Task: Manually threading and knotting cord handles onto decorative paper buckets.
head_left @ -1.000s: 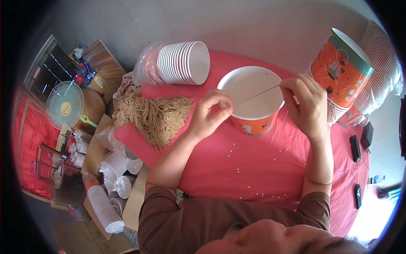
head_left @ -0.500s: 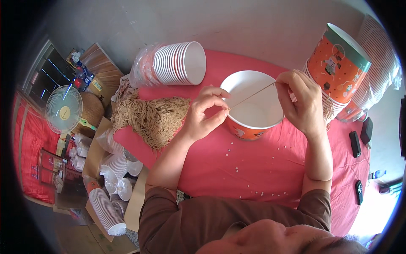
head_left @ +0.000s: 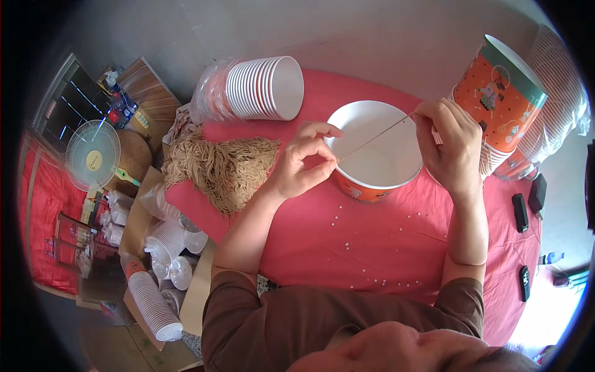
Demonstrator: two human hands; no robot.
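Observation:
A thin tan string [head_left: 374,137] is stretched taut and slanting between my two hands, above the mouth of a white-lined paper bucket [head_left: 365,193] with an orange printed outside. My left hand [head_left: 304,162] pinches the lower end of the string between thumb and forefinger at the bucket's left rim. Higher up, my right hand [head_left: 453,149] grips the other end in its fingertips, over the right side of the rim. Left of my left hand lies a tangled heap of tan strings [head_left: 226,170] on the red tablecloth [head_left: 297,242].
White nested buckets [head_left: 266,90] lie sideways at the back. An orange and green bucket [head_left: 499,93] tops a stack at right, beside bagged buckets [head_left: 558,99]. Small white beads [head_left: 347,246] dot the cloth. Dark devices [head_left: 520,212] lie at the right edge. A carton [head_left: 201,291] stands left.
My right hand has moved slightly right and up, so a longer stretch of string spans the hands. My left hand stays nearly in place, still pinching.

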